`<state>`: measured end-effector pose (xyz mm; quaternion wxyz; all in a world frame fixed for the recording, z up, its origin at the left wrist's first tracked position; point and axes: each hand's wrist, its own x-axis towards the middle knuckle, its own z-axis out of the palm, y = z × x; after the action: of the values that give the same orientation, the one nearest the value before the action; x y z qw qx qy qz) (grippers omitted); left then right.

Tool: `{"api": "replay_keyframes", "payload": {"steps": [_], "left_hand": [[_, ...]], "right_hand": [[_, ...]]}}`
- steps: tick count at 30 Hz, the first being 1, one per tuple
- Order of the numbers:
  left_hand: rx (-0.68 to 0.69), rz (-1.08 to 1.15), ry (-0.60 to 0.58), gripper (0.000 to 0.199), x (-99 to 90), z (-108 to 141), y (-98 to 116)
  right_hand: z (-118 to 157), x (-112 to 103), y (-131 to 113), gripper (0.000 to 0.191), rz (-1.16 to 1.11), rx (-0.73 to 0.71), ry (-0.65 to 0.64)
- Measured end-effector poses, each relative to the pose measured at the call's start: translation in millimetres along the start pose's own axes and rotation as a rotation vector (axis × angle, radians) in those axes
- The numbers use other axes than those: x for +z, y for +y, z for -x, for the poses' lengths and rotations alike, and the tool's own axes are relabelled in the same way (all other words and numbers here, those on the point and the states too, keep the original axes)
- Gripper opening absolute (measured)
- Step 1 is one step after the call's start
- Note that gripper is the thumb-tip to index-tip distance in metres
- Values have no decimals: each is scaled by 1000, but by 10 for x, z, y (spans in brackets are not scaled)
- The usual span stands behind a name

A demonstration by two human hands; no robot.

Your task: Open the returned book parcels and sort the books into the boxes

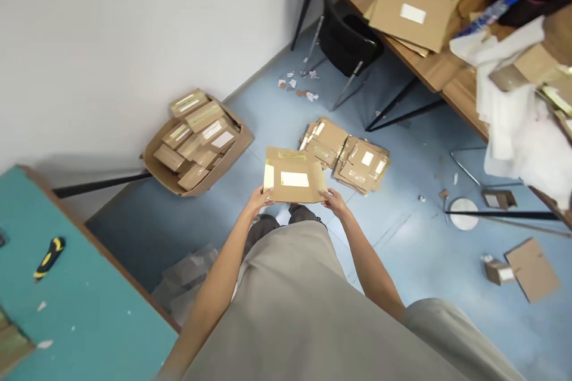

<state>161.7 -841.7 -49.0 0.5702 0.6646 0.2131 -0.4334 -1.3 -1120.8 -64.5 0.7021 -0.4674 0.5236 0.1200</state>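
Note:
Between my hands is a flattened cardboard box point(290, 189) with a white label and strips of tape, held out in front of my body. My left hand point(259, 199) grips its near left corner. The near right corner is pinched by my right hand point(334, 201). Just beyond it, on the floor, lie two stacks of flattened cardboard boxes, a left stack point(328, 138) and a right stack point(363, 162). To the left, a large open carton point(223, 169) is piled with several small taped boxes point(210, 134).
A teal table point(102, 309) with a yellow-black utility knife point(49, 259) is at lower left. A black chair point(348, 41) stands by the wooden desk point(429, 68), which carries cardboard and white foam wrap point(513, 113). Cardboard pieces point(531, 271) and paper scraps point(311, 96) litter the blue floor.

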Motion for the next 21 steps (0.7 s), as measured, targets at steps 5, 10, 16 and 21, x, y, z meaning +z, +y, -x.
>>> {"api": "replay_keyframes", "payload": {"steps": [5,10,16,21], "left_hand": [[65,-154,-270,33,962,-278,512],[167,-307,-487,37,1974,-349,733],[159,-470,-531,42,2903,-354,499],[74,-586,-427,43,2444,-452,244]], "right_hand": [[81,-785,-40,33,-226,-117,180],[232,-1539,-132,38,-349,-254,365],[305,-2338,-66,31,-377,-226,706],[193,-2267,161,25,-272,-94,786]]}}
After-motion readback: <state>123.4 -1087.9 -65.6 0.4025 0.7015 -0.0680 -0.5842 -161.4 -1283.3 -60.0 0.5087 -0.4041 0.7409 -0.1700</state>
